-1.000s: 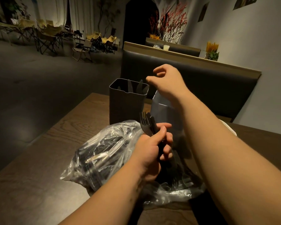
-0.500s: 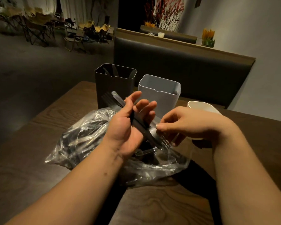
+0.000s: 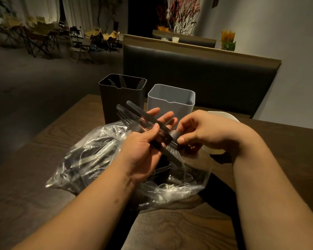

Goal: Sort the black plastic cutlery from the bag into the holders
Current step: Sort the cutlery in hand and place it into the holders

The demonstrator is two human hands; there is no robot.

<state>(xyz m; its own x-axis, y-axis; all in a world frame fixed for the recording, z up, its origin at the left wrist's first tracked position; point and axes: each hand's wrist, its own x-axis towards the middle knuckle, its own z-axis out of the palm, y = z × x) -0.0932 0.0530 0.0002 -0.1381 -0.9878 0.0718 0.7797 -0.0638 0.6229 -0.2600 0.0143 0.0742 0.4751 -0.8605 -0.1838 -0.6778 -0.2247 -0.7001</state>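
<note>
On the wooden table (image 3: 170, 231), at the lower centre of the frame, a clear plastic bag (image 3: 90, 159) is laid open, with much black cutlery still seen inside it. Just above the bag, a small bundle of cutlery (image 3: 143, 113) is held across the upturned left hand (image 3: 143, 150): the fingers are kept nearly straight and the thumb is pressed over the bundle. One fork (image 3: 171, 138) is pinched at its tines between thumb and forefinger of the right hand (image 3: 206, 130). The step in hand is judged to be separation of a single piece by type. Beyond, at upper centre, a black holder (image 3: 116, 105) with a few pieces in it and a grey holder (image 3: 170, 109) are placed side by side. The fork should next be drawn free and dropped into its matching holder.
</note>
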